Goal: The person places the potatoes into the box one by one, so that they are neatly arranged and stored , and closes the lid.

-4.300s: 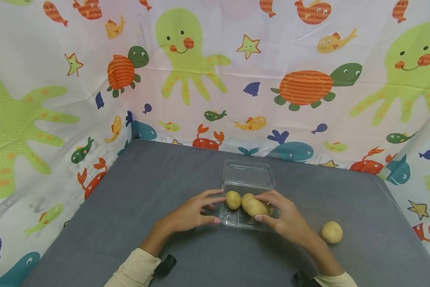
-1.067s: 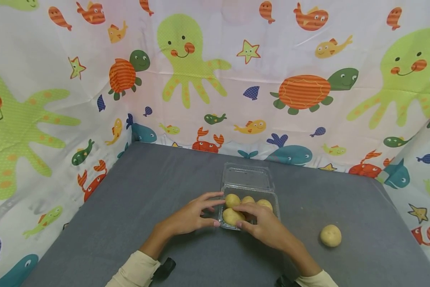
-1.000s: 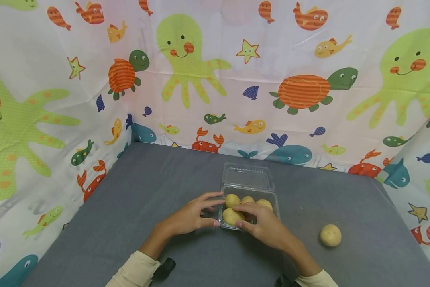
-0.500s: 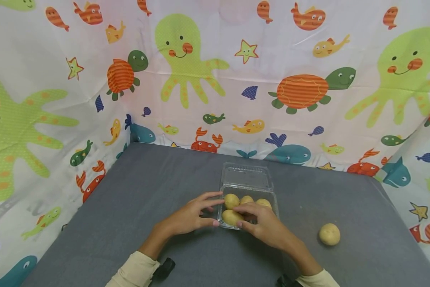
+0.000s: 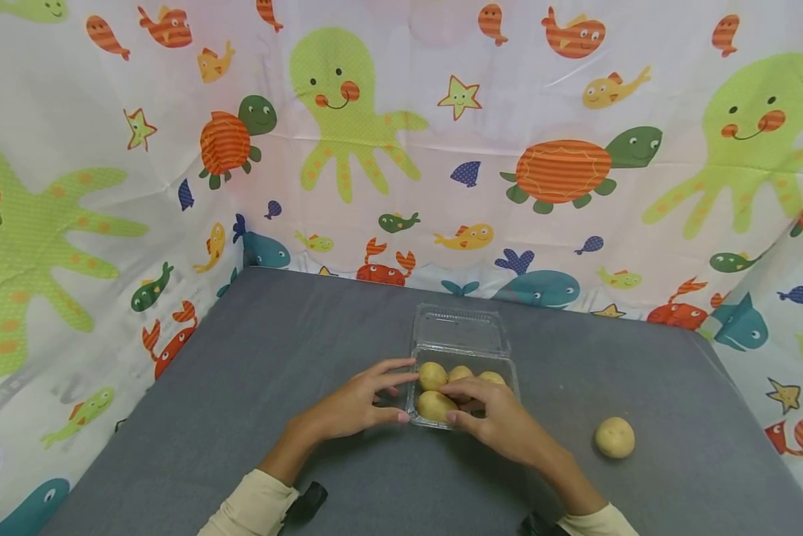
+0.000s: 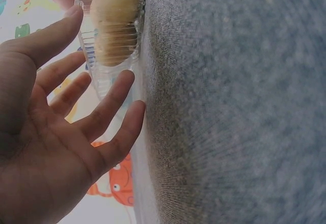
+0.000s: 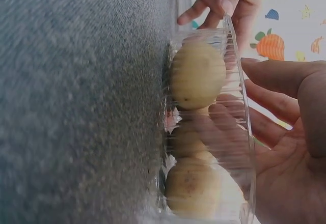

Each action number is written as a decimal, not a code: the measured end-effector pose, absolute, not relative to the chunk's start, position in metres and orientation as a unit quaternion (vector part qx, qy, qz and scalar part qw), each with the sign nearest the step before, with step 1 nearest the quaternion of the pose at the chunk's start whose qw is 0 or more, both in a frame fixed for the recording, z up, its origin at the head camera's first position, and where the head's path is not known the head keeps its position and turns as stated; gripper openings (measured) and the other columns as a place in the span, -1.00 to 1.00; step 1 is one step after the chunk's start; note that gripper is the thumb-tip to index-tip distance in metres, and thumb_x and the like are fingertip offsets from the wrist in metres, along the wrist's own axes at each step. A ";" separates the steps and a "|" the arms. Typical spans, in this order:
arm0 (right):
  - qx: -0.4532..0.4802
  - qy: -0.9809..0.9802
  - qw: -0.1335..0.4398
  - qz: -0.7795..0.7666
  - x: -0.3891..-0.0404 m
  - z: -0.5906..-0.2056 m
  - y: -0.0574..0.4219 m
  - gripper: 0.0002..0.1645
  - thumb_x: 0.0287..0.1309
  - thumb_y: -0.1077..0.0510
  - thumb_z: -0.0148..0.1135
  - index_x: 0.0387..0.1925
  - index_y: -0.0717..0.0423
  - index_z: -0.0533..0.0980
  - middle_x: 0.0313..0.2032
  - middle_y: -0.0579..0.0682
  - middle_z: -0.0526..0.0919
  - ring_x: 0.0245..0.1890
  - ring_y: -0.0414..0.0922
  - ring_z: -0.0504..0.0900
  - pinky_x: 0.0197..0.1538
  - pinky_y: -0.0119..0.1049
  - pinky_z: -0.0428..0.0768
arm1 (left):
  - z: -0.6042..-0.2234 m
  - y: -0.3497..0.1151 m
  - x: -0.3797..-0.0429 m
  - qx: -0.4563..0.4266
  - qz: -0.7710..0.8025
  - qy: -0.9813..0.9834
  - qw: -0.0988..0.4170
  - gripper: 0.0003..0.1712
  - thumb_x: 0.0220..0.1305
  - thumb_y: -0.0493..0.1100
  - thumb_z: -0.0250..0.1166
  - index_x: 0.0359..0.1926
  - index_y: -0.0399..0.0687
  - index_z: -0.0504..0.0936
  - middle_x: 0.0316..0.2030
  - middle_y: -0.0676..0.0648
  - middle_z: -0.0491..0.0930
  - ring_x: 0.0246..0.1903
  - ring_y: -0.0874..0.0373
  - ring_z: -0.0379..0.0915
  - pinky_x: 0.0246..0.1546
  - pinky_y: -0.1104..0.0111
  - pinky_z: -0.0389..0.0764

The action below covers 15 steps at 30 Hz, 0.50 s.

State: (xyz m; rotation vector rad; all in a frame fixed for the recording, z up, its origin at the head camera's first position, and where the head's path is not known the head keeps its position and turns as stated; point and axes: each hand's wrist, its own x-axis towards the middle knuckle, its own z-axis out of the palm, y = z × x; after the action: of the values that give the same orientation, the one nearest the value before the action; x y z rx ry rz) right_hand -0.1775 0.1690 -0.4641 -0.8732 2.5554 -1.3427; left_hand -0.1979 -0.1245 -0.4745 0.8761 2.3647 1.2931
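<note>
A clear plastic clamshell container (image 5: 515,376) lies on the grey cloth with its lid (image 5: 461,329) folded back. Several potatoes sit inside, among them a front-left potato (image 5: 436,406) and a back-left potato (image 5: 432,376). My right hand (image 5: 501,420) reaches over the front wall, its fingers loosely extended inside and thumb at the rim, just right of the front-left potato. Part of the contents is hidden under it. Along the left wall, my left hand (image 5: 354,402) has its fingers spread, fingertips at the rim; the left wrist view shows the palm (image 6: 51,168) holding nothing.
A single potato (image 5: 615,438) lies on the cloth to the right of the container, beyond my right hand. Grey cloth (image 5: 294,327) covers the table. A white curtain (image 5: 401,141) printed with sea animals stands along the back and both sides.
Since the earliest frame, my right hand has moved a potato from above the container's right part to its front-left corner. It has just eased slightly right, off that potato. My left hand stays put.
</note>
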 end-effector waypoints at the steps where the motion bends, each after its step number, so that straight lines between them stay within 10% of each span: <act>1: -0.289 0.846 0.061 -0.444 -0.177 -0.464 0.170 -0.53 0.36 0.16 0.45 0.26 0.14 0.64 0.08 0.01 0.72 -0.04 -0.08 0.77 0.03 -0.23 0.74 | -0.475 -0.124 -0.198 0.305 0.451 0.825 0.153 -0.23 0.44 0.06 0.43 0.57 0.08 0.41 0.64 0.09 0.13 0.29 -0.04 0.57 0.27 -0.06 0.56; 15: -0.295 0.846 0.006 -0.443 -0.171 -0.462 0.194 -0.58 0.38 0.19 0.43 0.22 0.15 0.65 0.14 0.03 0.71 -0.02 0.07 0.76 0.01 -0.21 0.75 | -0.475 -0.125 -0.198 0.304 0.450 0.826 0.153 -0.23 0.44 0.06 0.43 0.57 0.11 0.41 0.64 0.12 0.13 0.28 -0.03 0.57 0.27 -0.05 0.57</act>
State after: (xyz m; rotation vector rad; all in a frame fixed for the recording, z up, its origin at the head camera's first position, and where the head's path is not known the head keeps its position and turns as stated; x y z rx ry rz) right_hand -0.1713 0.1943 -0.4620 -0.9224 2.6485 -1.3870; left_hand -0.1982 -0.1248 -0.4755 0.8723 2.3680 1.2904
